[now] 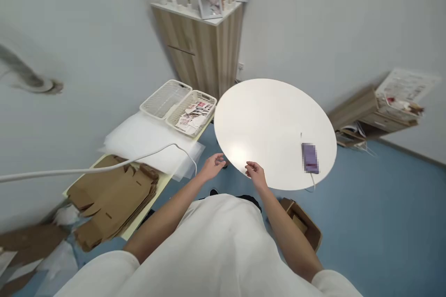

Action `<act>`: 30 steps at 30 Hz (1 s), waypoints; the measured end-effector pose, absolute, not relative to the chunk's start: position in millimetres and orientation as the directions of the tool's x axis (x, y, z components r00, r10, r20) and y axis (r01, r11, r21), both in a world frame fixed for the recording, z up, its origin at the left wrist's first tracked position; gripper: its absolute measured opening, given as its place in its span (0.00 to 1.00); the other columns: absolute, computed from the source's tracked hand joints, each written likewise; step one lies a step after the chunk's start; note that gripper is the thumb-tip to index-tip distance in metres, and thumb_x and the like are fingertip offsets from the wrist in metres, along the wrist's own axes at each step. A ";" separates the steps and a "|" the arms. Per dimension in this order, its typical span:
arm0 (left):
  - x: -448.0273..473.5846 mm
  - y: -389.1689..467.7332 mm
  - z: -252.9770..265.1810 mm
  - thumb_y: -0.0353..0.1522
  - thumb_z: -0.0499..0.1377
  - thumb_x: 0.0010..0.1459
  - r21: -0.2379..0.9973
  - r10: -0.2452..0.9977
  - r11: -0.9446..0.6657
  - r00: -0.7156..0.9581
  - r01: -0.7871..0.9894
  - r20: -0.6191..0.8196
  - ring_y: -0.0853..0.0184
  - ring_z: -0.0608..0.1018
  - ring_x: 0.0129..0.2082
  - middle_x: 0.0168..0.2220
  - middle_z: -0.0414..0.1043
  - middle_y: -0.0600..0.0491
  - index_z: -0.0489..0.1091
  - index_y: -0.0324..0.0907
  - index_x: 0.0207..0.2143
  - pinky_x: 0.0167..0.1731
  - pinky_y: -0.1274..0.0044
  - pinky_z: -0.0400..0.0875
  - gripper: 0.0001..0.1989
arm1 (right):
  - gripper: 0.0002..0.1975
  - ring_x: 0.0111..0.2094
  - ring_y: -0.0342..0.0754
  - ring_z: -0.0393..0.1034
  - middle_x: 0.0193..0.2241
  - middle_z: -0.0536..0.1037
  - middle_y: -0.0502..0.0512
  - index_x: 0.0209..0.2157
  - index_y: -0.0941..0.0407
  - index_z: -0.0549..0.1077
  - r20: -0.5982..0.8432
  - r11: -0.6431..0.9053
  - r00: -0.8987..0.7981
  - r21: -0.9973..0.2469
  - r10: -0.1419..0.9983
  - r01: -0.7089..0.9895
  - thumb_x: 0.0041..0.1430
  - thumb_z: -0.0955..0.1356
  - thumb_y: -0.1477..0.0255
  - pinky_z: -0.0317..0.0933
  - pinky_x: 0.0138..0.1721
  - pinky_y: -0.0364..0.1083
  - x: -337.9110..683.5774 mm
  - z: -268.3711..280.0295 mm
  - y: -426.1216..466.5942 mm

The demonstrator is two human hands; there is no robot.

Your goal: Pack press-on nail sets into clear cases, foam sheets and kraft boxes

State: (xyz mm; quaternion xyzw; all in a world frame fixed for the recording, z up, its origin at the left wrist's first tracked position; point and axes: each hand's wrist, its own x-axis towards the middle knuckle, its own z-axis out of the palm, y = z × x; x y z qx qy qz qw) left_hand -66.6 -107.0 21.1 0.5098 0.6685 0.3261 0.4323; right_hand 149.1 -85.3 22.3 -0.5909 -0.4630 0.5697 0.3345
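Note:
My left hand (212, 167) hovers just off the near left edge of the round white table (268, 116), fingers apart and holding nothing. Over the table's near edge is my right hand (256, 174), its fingers slightly curled and apart with nothing between them. To the right on the tabletop lies a purple, pixelated flat object (310, 158) with a white cable (312, 181) running from its near end. Whether my right fingertips touch the table, I cannot tell.
On the left a side table carries flat brown cardboard (111, 190), translucent sheets (146, 141) and two white baskets (163, 100), one with printed packets. A white cable (139, 162) arcs above it. A wooden cabinet (198, 41) stands behind; a brown bin (306, 225) sits at lower right.

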 end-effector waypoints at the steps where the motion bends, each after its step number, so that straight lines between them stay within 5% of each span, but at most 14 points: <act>1: -81.3 -112.4 19.3 0.39 0.56 0.52 0.879 0.959 0.281 -0.141 0.386 -0.245 0.65 0.75 0.36 0.41 0.72 0.47 0.65 0.40 0.48 0.39 0.70 0.71 0.21 | 0.18 0.26 0.44 0.69 0.33 0.75 0.56 0.38 0.57 0.72 -0.370 -0.346 -0.116 -0.920 0.922 0.185 0.48 0.67 0.60 0.67 0.32 0.48 133.7 25.1 -81.6; 8: -152.8 -140.9 12.0 0.39 0.55 0.52 0.877 0.913 0.352 -0.326 0.327 -0.245 0.65 0.75 0.37 0.43 0.72 0.47 0.64 0.40 0.49 0.38 0.71 0.71 0.22 | 0.20 0.29 0.44 0.69 0.34 0.75 0.57 0.40 0.57 0.71 -0.385 -0.268 -0.400 -0.909 0.831 0.319 0.49 0.66 0.59 0.66 0.32 0.46 51.9 39.4 -45.2; 17: -204.8 -126.2 25.4 0.39 0.55 0.53 0.856 0.893 0.381 -0.380 0.350 -0.242 0.64 0.76 0.38 0.43 0.72 0.48 0.65 0.42 0.49 0.39 0.72 0.71 0.21 | 0.20 0.29 0.45 0.69 0.32 0.75 0.55 0.40 0.56 0.71 -0.349 -0.116 -0.533 -0.900 0.771 0.421 0.49 0.66 0.58 0.65 0.31 0.47 -13.0 34.7 18.7; 30: -252.4 -12.7 27.4 0.35 0.56 0.54 0.730 0.910 0.390 -0.354 0.561 -0.214 0.57 0.67 0.51 0.47 0.66 0.45 0.65 0.40 0.48 0.52 0.65 0.61 0.19 | 0.18 0.49 0.58 0.58 0.46 0.67 0.60 0.46 0.54 0.69 -0.091 0.501 -0.664 -0.584 0.742 0.639 0.55 0.60 0.65 0.53 0.48 0.58 -101.8 -2.0 136.5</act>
